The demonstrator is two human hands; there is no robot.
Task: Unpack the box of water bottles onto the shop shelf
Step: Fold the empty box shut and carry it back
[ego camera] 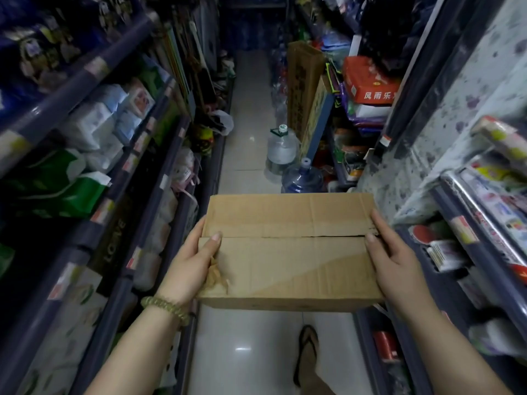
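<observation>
Box: a brown cardboard box (288, 249), held in the air in front of me over the aisle floor, between the two rows of shelves.
Box top: both flaps are down and meet along a seam running left to right; a dark slit shows along the right part of that seam. Torn tape scraps (218, 276) cling to the near left corner.
Left hand: my left hand (196, 260) grips the box's left end, thumb on top with its tip at the seam, the other fingers wrapped out of sight under or behind the edge.
Right hand: my right hand (395, 260) grips the box's right end in the same way, thumb tip resting at the seam, palm against the side.
Wrist: a beaded bracelet (165, 309) sits on my left wrist.
Floor: pale glossy tiles (248, 352) run down the narrow aisle; my foot in a dark flip-flop (306, 352) is below the box.
Left shelves: dark racks (119, 218) packed with soft white, blue and green packs, price tags along the edges.
Right shelves: racks (467, 252) with wrapped goods and red-topped items; higher up, a red carton with white characters (370, 81).
Jugs: two large water jugs stand on the floor past the box, a clear one (281, 152) with a green-and-white cap and a blue one (302, 178) just beside it.
Contents: hidden by the closed flaps, I cannot tell what is inside.
</observation>
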